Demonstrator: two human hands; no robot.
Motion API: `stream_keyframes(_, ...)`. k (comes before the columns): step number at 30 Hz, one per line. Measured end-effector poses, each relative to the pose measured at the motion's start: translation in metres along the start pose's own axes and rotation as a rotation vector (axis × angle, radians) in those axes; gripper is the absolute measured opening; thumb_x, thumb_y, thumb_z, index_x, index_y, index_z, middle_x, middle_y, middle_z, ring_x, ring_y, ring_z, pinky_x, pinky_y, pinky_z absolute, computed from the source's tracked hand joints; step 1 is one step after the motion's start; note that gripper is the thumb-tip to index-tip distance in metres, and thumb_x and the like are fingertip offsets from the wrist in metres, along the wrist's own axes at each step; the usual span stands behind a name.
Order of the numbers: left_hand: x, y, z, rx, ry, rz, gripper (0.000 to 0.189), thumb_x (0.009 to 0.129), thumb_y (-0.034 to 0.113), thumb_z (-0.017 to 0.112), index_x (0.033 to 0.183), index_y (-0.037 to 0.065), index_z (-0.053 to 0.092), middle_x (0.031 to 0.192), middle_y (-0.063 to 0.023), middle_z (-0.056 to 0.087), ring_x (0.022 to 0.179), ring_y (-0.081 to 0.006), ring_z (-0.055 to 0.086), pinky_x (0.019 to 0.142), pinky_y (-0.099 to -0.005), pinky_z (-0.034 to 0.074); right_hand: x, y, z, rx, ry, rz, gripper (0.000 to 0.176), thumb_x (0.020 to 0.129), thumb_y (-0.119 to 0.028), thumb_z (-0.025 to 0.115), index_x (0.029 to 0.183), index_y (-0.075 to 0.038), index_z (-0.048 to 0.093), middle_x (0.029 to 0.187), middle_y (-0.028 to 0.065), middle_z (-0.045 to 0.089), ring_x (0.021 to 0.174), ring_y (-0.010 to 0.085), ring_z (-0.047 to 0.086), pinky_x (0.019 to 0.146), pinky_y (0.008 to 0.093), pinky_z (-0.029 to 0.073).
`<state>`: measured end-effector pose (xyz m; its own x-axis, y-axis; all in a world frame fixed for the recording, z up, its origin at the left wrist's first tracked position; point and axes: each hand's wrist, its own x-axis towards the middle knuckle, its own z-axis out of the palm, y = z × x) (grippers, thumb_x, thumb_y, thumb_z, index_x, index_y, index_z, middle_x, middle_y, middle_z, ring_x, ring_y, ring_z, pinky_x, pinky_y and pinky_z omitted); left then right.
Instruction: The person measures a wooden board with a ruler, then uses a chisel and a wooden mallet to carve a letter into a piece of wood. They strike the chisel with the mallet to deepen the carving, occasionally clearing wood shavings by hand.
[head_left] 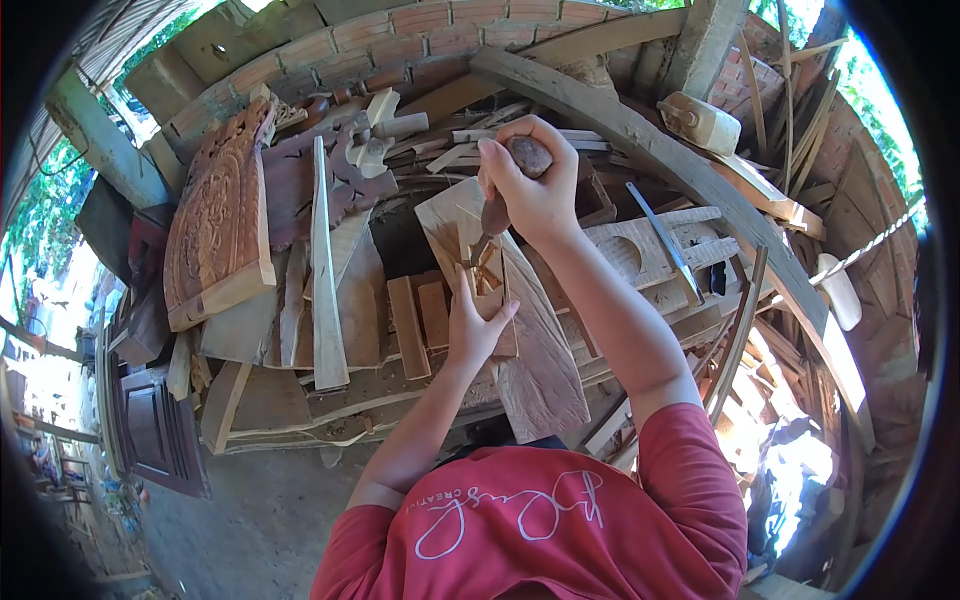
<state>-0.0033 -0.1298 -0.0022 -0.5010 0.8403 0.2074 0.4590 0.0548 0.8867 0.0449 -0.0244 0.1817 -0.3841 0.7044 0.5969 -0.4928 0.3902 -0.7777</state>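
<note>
Centrally, the right hand (530,195) is closed tight around a carving tool (494,216) – its rounded wooden handle pokes out of the top of the fist, and the dark shank runs down and to the left, with the tip against the wood. Just below that tip the left hand (472,328) lies loosely spread on the same wood, palm down and pressing rather than clasping, the thumb pointing right. Both hands work on a long pale board (545,375) that lies tilted across the middle of the frame, from above the centre down towards the lower right, atop a heap of offcuts. A red shirt (560,520) with white script fills the bottom of the frame. Left of the board, short flat blocks (420,320) lie side by side, and further left a narrow slat (325,290) stands nearly upright in the picture. In the upper left a carved panel (215,225) with dense relief work leans on the pile. Right of the right forearm, a plank with a round cut-out (625,255) carries a slim metal blade (662,242) laid across it. A thick curved beam (690,180) sweeps from top centre down the right side – above it sits a whitish plastic jug (700,122). A brick wall (430,35) closes the top, and a dark panelled door (160,430) stands at the lower left.
</note>
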Motion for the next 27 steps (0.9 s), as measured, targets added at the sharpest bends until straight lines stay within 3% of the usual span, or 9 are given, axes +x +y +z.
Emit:
stream_keyframes(3,0.000,-0.002,0.001,0.015,0.002,0.009,0.098,0.070,0.035,0.071,0.133,-0.008,0.009,0.129,-0.0317,0.028,0.122,-0.0397,0.031,0.100,-0.0406,0.029,0.001,0.000,0.004,-0.080,-0.027,0.009,0.012,0.080,-0.005,0.058,0.076,0.001,0.049,0.055,0.0034,0.050,0.045,0.0089,0.048,0.043,0.0220,0.038)
stream_keyframes(5,0.001,-0.003,0.001,0.012,-0.006,-0.010,0.098,0.070,0.035,0.071,0.133,-0.008,0.009,0.130,-0.0317,0.028,0.122,-0.0396,0.031,0.100,-0.0406,0.029,0.003,0.005,0.004,-0.212,-0.076,-0.098,0.012,0.080,-0.005,0.058,0.075,0.001,0.049,0.054,0.0034,0.050,0.045,0.0086,0.049,0.043,0.0218,0.038)
stream_keyframes(8,0.000,-0.001,0.000,-0.002,-0.014,-0.033,0.098,0.070,0.035,0.071,0.133,-0.007,0.009,0.131,-0.0314,0.026,0.122,-0.0396,0.030,0.100,-0.0406,0.029,0.003,0.003,0.008,-0.169,-0.013,-0.044,0.013,0.076,-0.009,0.063,0.072,-0.002,0.053,0.056,-0.0007,0.051,0.047,0.0037,0.048,0.044,0.0185,0.036)
stream_keyframes(18,0.000,-0.005,0.002,-0.003,0.009,-0.004,0.100,0.069,0.037,0.071,0.133,-0.007,0.009,0.132,-0.0309,0.025,0.123,-0.0391,0.029,0.100,-0.0397,0.028,0.010,0.001,0.010,-0.031,-0.012,0.073,0.012,0.077,-0.008,0.061,0.073,-0.001,0.052,0.054,0.0003,0.052,0.045,0.0049,0.048,0.041,0.0197,0.036)
stream_keyframes(24,-0.001,-0.002,0.001,0.001,0.014,-0.031,0.099,0.069,0.036,0.071,0.133,-0.007,0.009,0.132,-0.0306,0.026,0.123,-0.0387,0.029,0.101,-0.0389,0.028,-0.002,-0.002,0.004,-0.031,0.000,0.017,0.011,0.077,-0.004,0.060,0.072,-0.001,0.051,0.054,0.0005,0.051,0.044,0.0047,0.047,0.041,0.0198,0.036)
stream_keyframes(27,-0.001,0.004,-0.002,-0.033,-0.011,-0.078,0.098,0.069,0.035,0.071,0.133,-0.007,0.010,0.132,-0.0299,0.027,0.123,-0.0382,0.030,0.101,-0.0385,0.028,-0.013,-0.001,-0.007,-0.204,0.083,-0.068,0.010,0.077,0.000,0.057,0.072,0.000,0.049,0.054,0.0003,0.049,0.044,0.0063,0.047,0.042,0.0203,0.036)
